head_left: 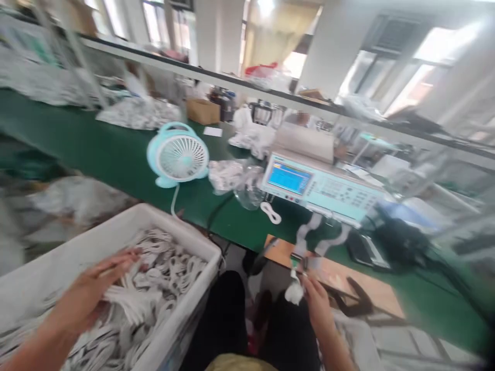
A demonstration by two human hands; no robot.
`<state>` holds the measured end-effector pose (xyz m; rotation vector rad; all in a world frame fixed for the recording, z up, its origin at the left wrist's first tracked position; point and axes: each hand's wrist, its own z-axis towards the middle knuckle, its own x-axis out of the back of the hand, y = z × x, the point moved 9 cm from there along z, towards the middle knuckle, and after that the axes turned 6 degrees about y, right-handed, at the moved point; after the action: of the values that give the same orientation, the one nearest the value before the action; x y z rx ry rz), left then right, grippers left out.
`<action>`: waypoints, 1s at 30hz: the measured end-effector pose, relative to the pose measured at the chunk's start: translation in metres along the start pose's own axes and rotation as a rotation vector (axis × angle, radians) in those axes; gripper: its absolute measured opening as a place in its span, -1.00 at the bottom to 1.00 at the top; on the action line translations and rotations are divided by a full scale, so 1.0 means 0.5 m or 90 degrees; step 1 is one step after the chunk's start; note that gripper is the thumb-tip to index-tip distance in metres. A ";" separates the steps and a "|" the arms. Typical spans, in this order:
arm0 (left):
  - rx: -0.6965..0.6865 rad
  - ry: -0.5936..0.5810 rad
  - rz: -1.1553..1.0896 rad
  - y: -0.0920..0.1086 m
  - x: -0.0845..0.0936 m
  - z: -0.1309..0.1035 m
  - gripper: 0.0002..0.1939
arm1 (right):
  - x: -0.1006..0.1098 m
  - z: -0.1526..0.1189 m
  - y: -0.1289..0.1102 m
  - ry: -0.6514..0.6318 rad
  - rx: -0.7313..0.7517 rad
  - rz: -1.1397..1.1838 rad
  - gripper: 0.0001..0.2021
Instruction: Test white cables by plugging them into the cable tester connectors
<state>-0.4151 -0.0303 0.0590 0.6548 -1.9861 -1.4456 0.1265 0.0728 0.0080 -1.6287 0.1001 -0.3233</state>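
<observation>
My left hand point(98, 283) reaches into a white plastic bin point(193, 234) heaped with coiled white cables point(174, 273). Its fingers and thumb close around a bundle of white cables point(133, 304), though blur softens the detail. At the bench edge my right hand point(317, 299) pinches a coiled white cable point(294, 292), which hangs beside the fingertips. The cable's upper end meets a small green connector board point(295, 260). Grey ribbon cables point(308, 229) link that area to a tester with a blue screen point(290, 178).
A light-blue fan point(180, 154) stands on the green bench point(240, 226), near bagged cables point(228, 175). One white cable coil point(270, 212) lies before the tester. A wooden board point(371, 288) carries a dark clamp point(358, 299). A phone point(359, 247) lies to the right.
</observation>
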 end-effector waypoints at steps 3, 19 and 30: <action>0.034 -0.323 0.010 -0.012 -0.260 -0.147 -0.70 | 0.003 0.009 0.036 0.032 -0.065 0.054 -0.65; 0.093 -0.560 -0.038 -0.093 -0.769 -0.389 -0.61 | -0.032 -0.011 0.028 0.021 -0.040 0.134 -0.54; 0.414 -0.516 -0.067 -0.219 -0.690 -0.460 -0.69 | 0.301 -0.104 0.040 0.019 0.101 -0.371 -0.78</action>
<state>-0.0043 0.0223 -0.0516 0.4547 -3.1643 -1.2050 0.2588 -0.0180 0.0135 -1.4688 -0.3763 -0.7801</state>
